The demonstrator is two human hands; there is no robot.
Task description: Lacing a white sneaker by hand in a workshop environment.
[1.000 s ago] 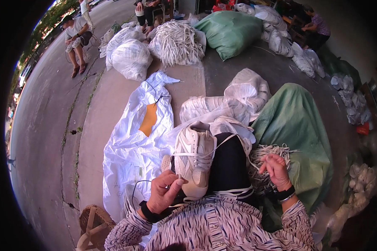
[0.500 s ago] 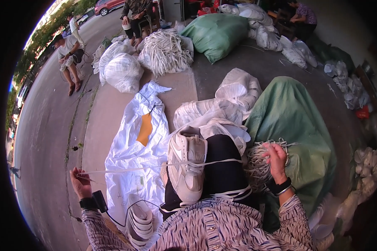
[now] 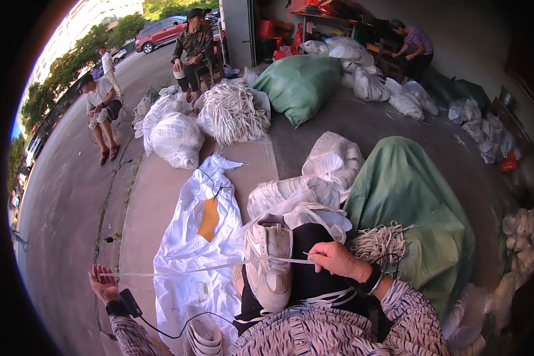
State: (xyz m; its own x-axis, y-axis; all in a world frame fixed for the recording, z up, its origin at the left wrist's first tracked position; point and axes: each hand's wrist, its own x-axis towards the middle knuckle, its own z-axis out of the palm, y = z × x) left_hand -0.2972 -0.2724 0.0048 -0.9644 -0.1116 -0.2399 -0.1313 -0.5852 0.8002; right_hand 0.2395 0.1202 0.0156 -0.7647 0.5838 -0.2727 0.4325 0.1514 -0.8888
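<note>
A beige and white sneaker (image 3: 272, 291) rests on my dark-trousered lap, toe toward me. One flat white shoelace (image 3: 207, 269) runs through its upper eyelets and stretches out to both sides. Far out on the left, my left hand (image 3: 104, 286) grips that lace, which is drawn taut. My right hand (image 3: 337, 261) pinches the lace close to the sneaker's right side, a short tip poking out past the fingers. Beside my right forearm, a tangled bunch of loose laces (image 3: 378, 244) lies on a green sack (image 3: 406, 190).
A white woven sack (image 3: 181, 249) lies flat left of my lap, an orange piece (image 3: 208, 219) on it. Nested pale shoe parts (image 3: 204, 341) stand near my left knee. Clear bags (image 3: 332, 155) sit ahead. Farther off are more sacks and several people.
My right hand has come in from the lace bunch to the sneaker and now grips the lace. The left hand still holds its end, slightly farther out. The view has tilted up.
</note>
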